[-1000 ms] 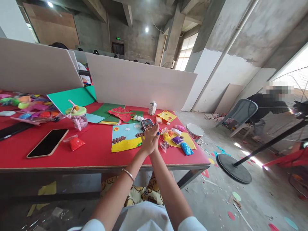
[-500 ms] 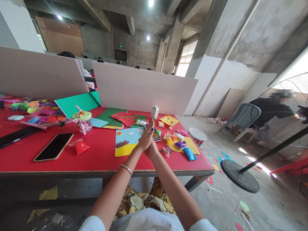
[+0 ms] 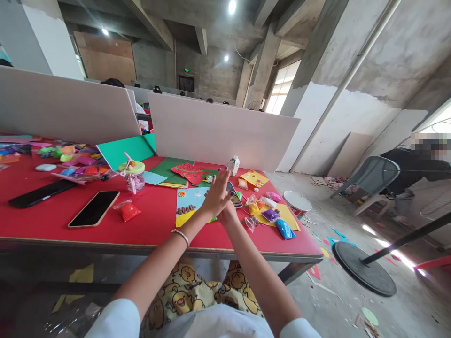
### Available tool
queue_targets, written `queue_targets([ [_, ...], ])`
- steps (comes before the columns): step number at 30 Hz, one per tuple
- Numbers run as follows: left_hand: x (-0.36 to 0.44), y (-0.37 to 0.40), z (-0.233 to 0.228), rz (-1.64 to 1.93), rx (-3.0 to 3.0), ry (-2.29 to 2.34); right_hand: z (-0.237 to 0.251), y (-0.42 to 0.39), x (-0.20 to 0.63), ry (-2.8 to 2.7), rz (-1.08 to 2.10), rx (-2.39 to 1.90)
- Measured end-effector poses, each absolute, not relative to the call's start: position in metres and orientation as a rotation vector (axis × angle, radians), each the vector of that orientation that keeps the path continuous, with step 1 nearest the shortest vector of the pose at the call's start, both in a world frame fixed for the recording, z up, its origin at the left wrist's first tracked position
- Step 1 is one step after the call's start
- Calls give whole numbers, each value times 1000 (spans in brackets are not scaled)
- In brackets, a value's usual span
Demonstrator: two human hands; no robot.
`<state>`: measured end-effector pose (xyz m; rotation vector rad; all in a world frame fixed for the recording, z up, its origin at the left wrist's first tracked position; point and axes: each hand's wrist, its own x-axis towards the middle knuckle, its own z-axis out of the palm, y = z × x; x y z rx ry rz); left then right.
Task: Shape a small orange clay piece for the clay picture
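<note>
My left hand (image 3: 215,193) is raised flat above the red table (image 3: 155,225), fingers stretched out and palm pressed against my right hand (image 3: 229,215), which is mostly hidden behind it. Whether anything lies between the palms I cannot tell. Just below and left of them lies a blue and yellow craft picture (image 3: 186,206). A small phone (image 3: 234,195) with a lit screen lies right behind the hands. Small bags of coloured clay (image 3: 271,215) rest on yellow paper to the right, one of them blue (image 3: 283,229).
A large phone (image 3: 94,208), a red bag (image 3: 129,212), a green-lidded jar (image 3: 133,174) and a dark slab (image 3: 42,193) sit to the left. White dividers (image 3: 218,131) back the table. A white tub (image 3: 297,203), a fan base (image 3: 364,267), a chair (image 3: 373,180) and a person (image 3: 412,164) are on the right.
The palms stayed pressed together while my left hand slid forward over the right, its fingers now reaching further up. The view shifted slightly left and down.
</note>
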<state>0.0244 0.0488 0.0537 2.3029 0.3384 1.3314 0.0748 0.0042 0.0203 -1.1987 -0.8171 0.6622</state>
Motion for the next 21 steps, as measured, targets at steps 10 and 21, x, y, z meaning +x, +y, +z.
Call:
queue_targets([
  [10, -131, 195, 86, 2010, 1909, 1475, 36, 18, 171, -1149, 142, -2333],
  [21, -193, 252, 71, 1410, 1925, 1813, 31, 84, 176, -1089, 298, -2735],
])
